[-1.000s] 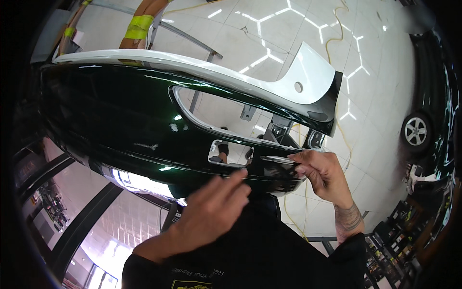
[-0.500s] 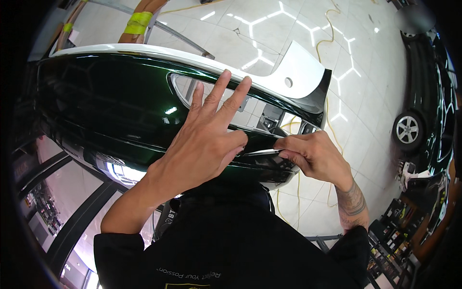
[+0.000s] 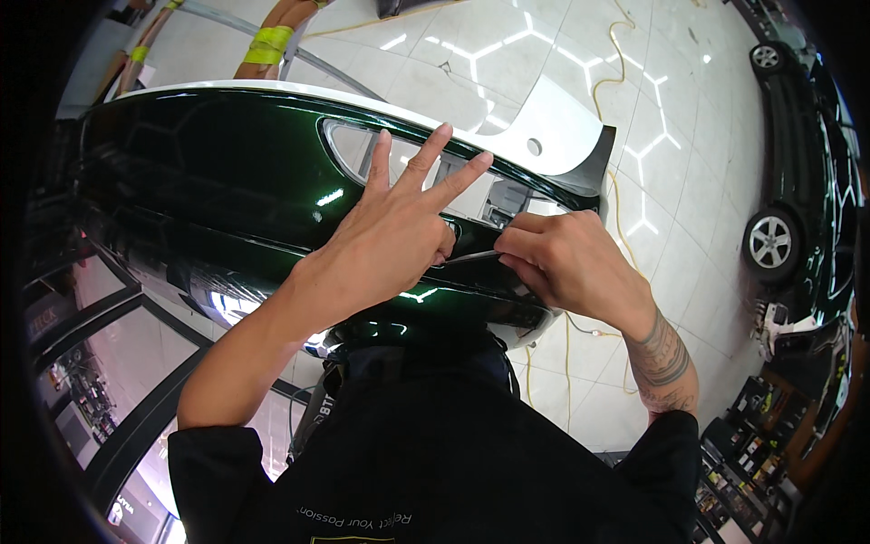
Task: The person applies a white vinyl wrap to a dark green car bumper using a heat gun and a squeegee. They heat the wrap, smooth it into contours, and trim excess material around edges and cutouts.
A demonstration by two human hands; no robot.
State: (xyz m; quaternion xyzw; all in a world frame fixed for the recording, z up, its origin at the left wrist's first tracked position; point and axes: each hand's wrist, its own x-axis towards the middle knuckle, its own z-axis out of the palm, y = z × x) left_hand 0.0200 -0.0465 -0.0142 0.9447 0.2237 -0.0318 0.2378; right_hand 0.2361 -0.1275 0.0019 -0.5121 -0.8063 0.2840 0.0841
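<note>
A glossy dark green car bumper (image 3: 199, 163) with a white upper part (image 3: 553, 118) lies across my front, pierced by a long opening. My left hand (image 3: 367, 245) rests at the opening, middle, ring and little fingers spread over it, thumb and forefinger bent together low near a smaller cutout; what they grip is hidden. Just right of it, my right hand (image 3: 589, 263) pinches a thin silver strip (image 3: 469, 256) lying along the bumper's face below the opening, its left end close to my left thumb.
A metal stand (image 3: 335, 72) with tape-wrapped supports (image 3: 270, 45) is behind the bumper. Yellow cords (image 3: 616, 199) run over the tiled floor. A dark car (image 3: 811, 154) is at the right, shelving with small items (image 3: 752, 444) at lower right, dark frames (image 3: 127, 417) at lower left.
My left hand has moved up onto the opening, spreading three fingers. My right hand with the strip has shifted left and up in the picture, toward my left thumb.
</note>
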